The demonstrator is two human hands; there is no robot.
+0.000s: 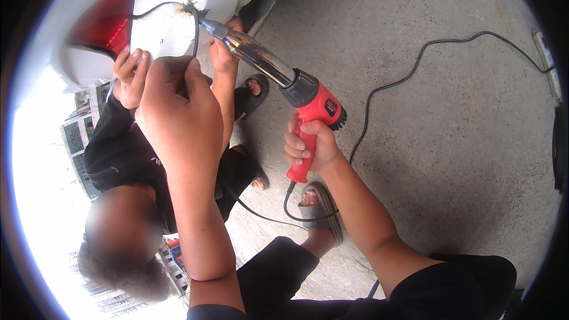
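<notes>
My right hand (315, 145) grips the red handle of a hot-air gun (320, 106). Its long, heat-tinted metal barrel slants up and left, and the narrow nozzle tip is close to a scorched, rough spot (191, 9) on a white car bumper (160, 38). Pinched in the fingers of my left hand (181, 106) is a thin black rod (197, 35), which runs up to that same spot. The pinch point itself is partly hidden behind the fingers. Whether nozzle or rod touches the bumper, I cannot tell.
A co-worker crouches at the left, one hand (131, 74) against the bumper, the other (225, 53) behind the nozzle. A red tail light (109, 18) is beside the spot. The gun's black cable (391, 86) crosses the concrete floor (450, 142) to a power strip (548, 65).
</notes>
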